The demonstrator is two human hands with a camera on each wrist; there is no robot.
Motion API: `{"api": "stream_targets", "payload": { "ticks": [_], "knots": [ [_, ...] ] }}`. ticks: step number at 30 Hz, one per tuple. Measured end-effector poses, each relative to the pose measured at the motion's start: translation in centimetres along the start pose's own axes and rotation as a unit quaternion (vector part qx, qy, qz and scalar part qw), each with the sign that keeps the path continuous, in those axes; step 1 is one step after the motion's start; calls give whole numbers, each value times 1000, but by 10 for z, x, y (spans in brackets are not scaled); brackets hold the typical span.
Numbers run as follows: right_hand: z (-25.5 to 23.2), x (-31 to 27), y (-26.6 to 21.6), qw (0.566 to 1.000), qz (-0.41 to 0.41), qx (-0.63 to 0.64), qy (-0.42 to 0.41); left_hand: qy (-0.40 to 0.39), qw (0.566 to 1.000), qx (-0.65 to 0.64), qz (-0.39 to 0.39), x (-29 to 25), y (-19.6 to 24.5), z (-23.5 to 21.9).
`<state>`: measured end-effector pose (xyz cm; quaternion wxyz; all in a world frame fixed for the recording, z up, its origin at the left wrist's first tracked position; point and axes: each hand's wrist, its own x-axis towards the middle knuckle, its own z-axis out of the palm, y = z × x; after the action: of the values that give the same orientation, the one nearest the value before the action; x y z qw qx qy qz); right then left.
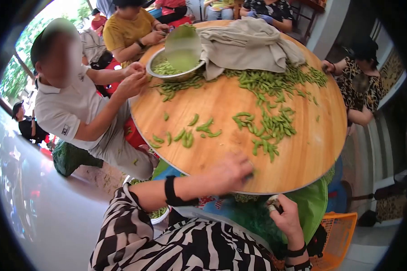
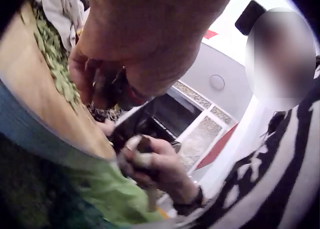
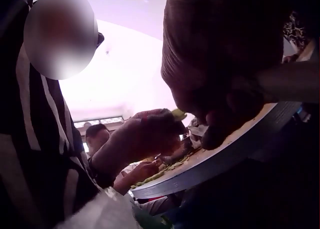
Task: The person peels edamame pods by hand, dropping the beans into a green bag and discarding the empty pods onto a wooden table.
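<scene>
In the head view my left hand (image 1: 230, 174), blurred, reaches across the near rim of the round wooden table (image 1: 321, 149). The right wrist view shows its fingertips pinching a green soybean pod (image 3: 178, 114). My right hand (image 1: 288, 217) is just off the table's near edge, with pale wraps on its fingers. Its fingers curl round a pale, bar-shaped thing (image 3: 292, 81) that sticks out of the fist; its kind does not show. Loose soybean pods (image 1: 276, 126) lie in front of my hands, with a few (image 1: 185, 137) toward the left.
A metal bowl (image 1: 176, 77) with pods stands at the far left beside a grey cloth (image 1: 253, 43). One person in white (image 1: 72, 104) sits at the left, others around the far side. Green sheeting (image 1: 309, 205) hangs below the near edge; an orange crate (image 1: 341, 235) is at lower right.
</scene>
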<state>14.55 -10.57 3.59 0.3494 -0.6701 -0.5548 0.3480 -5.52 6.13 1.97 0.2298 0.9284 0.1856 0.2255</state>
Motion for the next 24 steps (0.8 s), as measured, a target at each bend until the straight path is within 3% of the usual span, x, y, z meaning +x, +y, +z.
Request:
{"api": "stream_targets", "payload": {
  "ticks": [2,6,12,14,16,18,19,20,21,22,23,24],
  "knots": [
    [2,0,-2,997,-72,-2,-26,4,990,137,-12,3,-20,-13],
    [4,2,-9,998,-66,18,-7,33,960,277,-10,-5,-68,-31],
    [1,3,-2,998,-55,12,-36,29,946,297,-125,-55,-107,-77],
    [3,3,-2,997,-63,8,-39,40,937,318,-139,-81,-108,-83],
    [3,3,-1,997,-70,2,-38,50,897,371,-236,-112,-110,-88],
    [1,1,0,996,-74,-7,-48,94,872,394,-274,-139,-101,-104],
    [2,0,2,997,-70,-6,-42,51,849,389,-354,-147,-92,-113],
    [4,-1,5,996,-34,74,-47,6,820,379,-429,-153,-82,-121],
    [4,-3,7,987,2,152,-49,-21,796,402,-453,-162,-76,-128],
    [1,-3,3,988,7,151,-41,-47,770,424,-475,-162,-68,-133],
    [-4,-1,-4,984,39,166,-55,-49,775,422,-468,-156,-61,-137],
    [-7,-1,-8,978,70,182,-70,-43,815,417,-400,-148,-51,-143]
  ]
}}
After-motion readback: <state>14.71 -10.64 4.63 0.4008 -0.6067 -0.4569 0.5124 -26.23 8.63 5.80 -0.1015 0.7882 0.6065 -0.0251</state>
